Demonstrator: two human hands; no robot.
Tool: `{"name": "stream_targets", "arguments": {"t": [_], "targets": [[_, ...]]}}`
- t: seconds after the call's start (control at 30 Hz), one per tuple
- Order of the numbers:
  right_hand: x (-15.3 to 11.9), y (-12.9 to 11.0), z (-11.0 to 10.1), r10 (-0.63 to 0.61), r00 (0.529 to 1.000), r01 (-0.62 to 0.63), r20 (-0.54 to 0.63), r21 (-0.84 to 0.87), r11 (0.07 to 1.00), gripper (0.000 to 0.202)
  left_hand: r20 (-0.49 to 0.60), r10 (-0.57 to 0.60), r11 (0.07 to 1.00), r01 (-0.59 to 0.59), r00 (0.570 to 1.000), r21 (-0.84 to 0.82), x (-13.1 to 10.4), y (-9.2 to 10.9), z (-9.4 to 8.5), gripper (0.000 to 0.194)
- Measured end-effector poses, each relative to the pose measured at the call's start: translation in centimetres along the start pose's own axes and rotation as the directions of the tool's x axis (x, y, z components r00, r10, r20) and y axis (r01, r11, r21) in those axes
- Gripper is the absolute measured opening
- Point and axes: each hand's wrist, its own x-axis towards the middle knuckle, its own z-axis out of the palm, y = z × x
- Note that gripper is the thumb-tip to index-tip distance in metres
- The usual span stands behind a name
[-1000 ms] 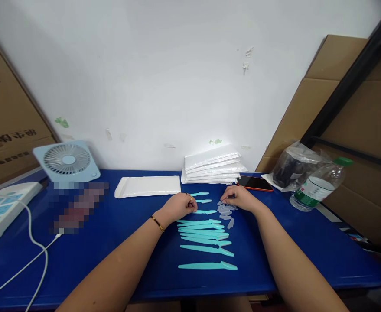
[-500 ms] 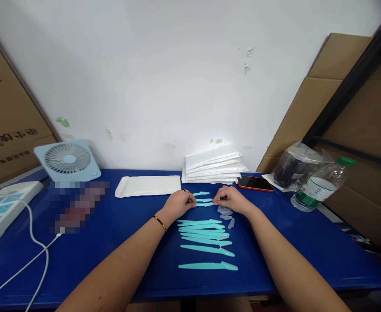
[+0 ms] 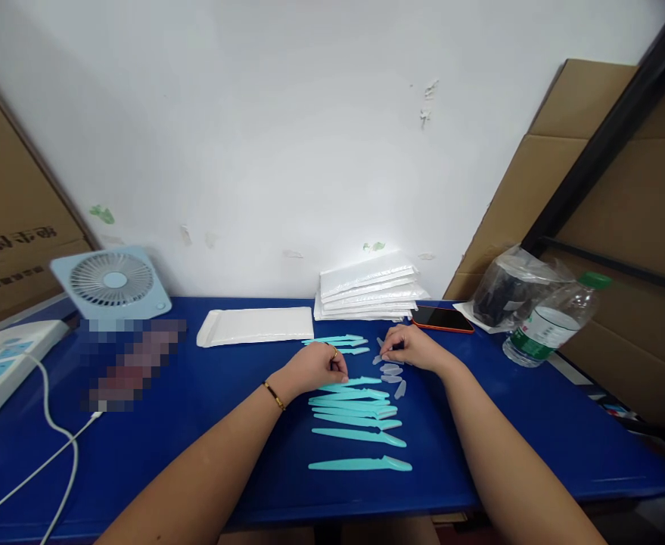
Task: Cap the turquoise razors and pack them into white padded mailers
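Note:
My left hand [image 3: 316,366] is closed, its thumb and fingertips pinching a turquoise eyebrow razor [image 3: 365,381] that lies just above a row of similar razors. My right hand [image 3: 410,348] has its fingertips together on a small clear blade cap [image 3: 377,359], at the top of a loose group of clear caps [image 3: 392,371]. Nearer to me lies a row of turquoise razors [image 3: 358,437], heads to the right. Beyond my left hand, several more razors [image 3: 340,340] lie side by side, partly covered by the hand.
A white padded envelope [image 3: 257,325] lies behind my left hand, beside a stack of similar envelopes [image 3: 366,291]. A phone [image 3: 442,319], a bottle [image 3: 556,322] and a bagged dark object [image 3: 502,291] stand right. At left are a blue fan [image 3: 113,284], power strip [image 3: 8,363] and white cable [image 3: 54,431].
My left hand has come toward me from the far razors to the near row, with a razor in its fingers. My right hand has moved off the razor heads onto the clear caps.

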Motion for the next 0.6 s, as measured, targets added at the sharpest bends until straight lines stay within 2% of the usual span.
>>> {"name": "stream_targets", "arguments": {"t": [0.1, 0.17, 0.3, 0.47, 0.6], "targets": [[0.2, 0.1, 0.3, 0.043, 0.998, -0.043, -0.035, -0.003, 0.999, 0.018, -0.122, -0.005, 0.996, 0.015, 0.992, 0.087, 0.2, -0.2, 0.0, 0.016], [0.3, 0.2, 0.4, 0.044, 0.998, -0.045, -0.042, -0.016, 0.999, 0.018, -0.160, 0.003, 0.994, 0.014, 0.987, 0.108, 0.3, -0.4, 0.0, 0.016], [0.3, -0.2, 0.5, 0.008, 0.999, -0.011, -0.053, -0.056, 0.998, 0.017, -0.159, -0.033, 0.991, 0.053, 0.987, 0.121, 0.4, -0.6, 0.2, 0.011], [0.4, -1.0, 0.6, -0.046, 0.998, 0.041, -0.042, -0.092, 0.995, 0.018, -0.150, -0.073, 0.994, 0.085, 0.986, 0.071, 0.5, -0.8, 0.5, 0.013], [0.4, -0.9, 0.8, 0.004, 0.999, -0.007, -0.046, -0.064, 0.998, 0.020, -0.164, -0.089, 0.993, 0.100, 0.982, 0.060, 0.6, -1.0, 0.5, 0.013]]}}
